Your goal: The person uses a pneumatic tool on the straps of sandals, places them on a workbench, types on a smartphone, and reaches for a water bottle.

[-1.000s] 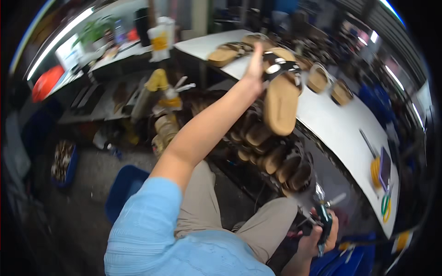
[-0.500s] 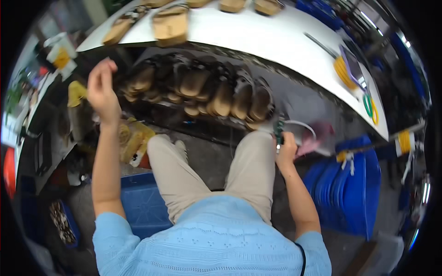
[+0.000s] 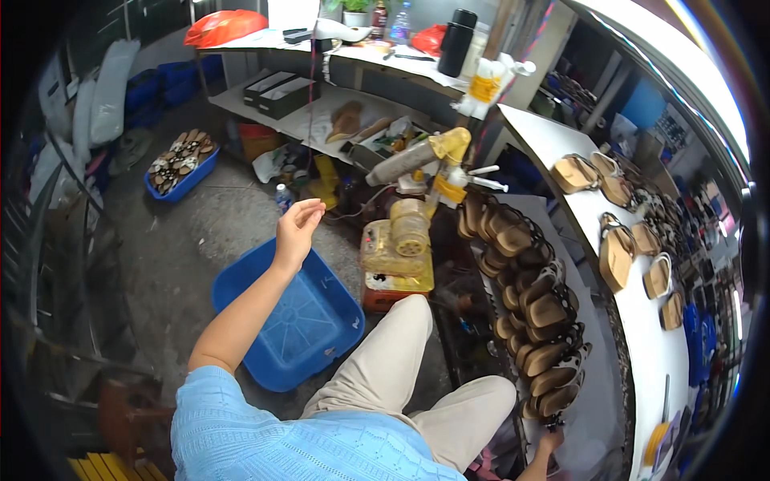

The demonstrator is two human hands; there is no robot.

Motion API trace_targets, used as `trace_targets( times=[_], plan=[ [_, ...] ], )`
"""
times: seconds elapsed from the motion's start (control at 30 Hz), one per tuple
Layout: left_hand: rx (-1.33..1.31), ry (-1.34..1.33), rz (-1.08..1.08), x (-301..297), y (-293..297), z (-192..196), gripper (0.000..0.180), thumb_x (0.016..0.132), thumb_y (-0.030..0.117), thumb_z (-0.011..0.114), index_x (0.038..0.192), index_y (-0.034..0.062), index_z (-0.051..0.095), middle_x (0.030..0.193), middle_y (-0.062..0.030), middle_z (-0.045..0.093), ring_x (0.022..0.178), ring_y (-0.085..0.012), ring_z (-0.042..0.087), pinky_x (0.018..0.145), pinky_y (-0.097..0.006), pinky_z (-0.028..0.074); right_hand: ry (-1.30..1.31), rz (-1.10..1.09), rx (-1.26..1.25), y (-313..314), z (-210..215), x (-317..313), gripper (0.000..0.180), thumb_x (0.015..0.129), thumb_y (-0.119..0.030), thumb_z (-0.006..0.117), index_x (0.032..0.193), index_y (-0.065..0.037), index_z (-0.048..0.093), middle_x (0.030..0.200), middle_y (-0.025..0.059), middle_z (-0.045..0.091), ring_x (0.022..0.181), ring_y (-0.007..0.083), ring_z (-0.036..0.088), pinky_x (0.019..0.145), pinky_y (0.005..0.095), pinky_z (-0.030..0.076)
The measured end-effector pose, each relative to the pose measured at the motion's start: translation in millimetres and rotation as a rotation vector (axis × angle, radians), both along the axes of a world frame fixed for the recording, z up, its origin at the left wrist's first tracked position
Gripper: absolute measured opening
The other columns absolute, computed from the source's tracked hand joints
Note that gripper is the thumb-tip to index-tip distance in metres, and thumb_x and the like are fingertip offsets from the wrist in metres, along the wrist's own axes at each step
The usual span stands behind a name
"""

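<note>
My left hand [image 3: 295,234] hangs in the air over the empty blue plastic tub [image 3: 233,284] on the floor. Its fingers are stretched out, slightly bent, with nothing in them. At the lower right, my right hand [image 3: 551,440] is closed around a small dark thing [image 3: 553,422] that I cannot make out. That hand is beside the near end of the rows of sandals [image 3: 547,353], which have tan footbeds and dark straps and lean against each other on a shelf under the white bench.
More sandals [image 3: 616,252] stand on the white bench [image 3: 654,353] at the right. A yellowed machine [image 3: 397,244] with a duct sits ahead of my knees. A blue crate of sandal pieces [image 3: 183,163] lies far left. A table [image 3: 281,36] at the back carries a black flask [image 3: 458,44].
My view has swung to the left, bringing the blue tub and the back table into sight. My left hand is now over the tub; my right hand stays low by the shelf.
</note>
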State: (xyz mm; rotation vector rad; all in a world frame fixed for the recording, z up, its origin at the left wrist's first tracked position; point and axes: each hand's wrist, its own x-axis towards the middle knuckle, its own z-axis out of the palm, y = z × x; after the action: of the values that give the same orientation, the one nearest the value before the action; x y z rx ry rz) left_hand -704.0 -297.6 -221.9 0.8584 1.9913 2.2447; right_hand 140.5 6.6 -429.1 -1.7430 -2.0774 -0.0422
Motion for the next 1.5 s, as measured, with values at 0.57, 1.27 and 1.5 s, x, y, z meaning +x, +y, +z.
trace_targets(
  times=[0.57,1.27,1.5],
  plan=[
    [-0.554,0.401,0.229,-227.4,265.6,192.7,0.033,0.097,0.029,0.074,0.115,0.0020,0.067,0.093,-0.0084,0.077,0.086,-0.0175,0.074,0.077,-0.030,0.056,0.207,0.359,-2.039,-71.5,230.7,-286.2,0.037,0.104,-0.040,0.065,0.102,-0.005,0.076,0.081,0.0090,0.067,0.078,0.0112,0.055,0.070,0.0335,0.048],
    [-0.595,0.427,0.526,-552.0,569.0,254.7,0.125,0.061,0.050,0.094,0.159,0.0091,0.027,0.144,-0.0278,0.056,0.133,-0.0445,0.057,0.110,-0.048,0.048,1.003,-0.131,-1.166,-66.2,454.6,-288.6,0.063,0.093,-0.056,0.073,0.087,0.007,0.077,0.087,0.0173,0.076,0.067,0.0179,0.064,0.059,0.0312,0.050],
    [-0.757,0.120,0.584,-526.6,608.9,249.2,0.123,0.061,0.047,0.096,0.159,0.0116,0.030,0.140,-0.0253,0.056,0.132,-0.0434,0.054,0.111,-0.053,0.045,1.042,-0.345,-1.078,-54.2,484.3,-364.5,0.055,0.095,-0.047,0.075,0.091,0.008,0.079,0.078,0.0120,0.074,0.060,0.0158,0.060,0.056,0.0276,0.044]
  ],
)
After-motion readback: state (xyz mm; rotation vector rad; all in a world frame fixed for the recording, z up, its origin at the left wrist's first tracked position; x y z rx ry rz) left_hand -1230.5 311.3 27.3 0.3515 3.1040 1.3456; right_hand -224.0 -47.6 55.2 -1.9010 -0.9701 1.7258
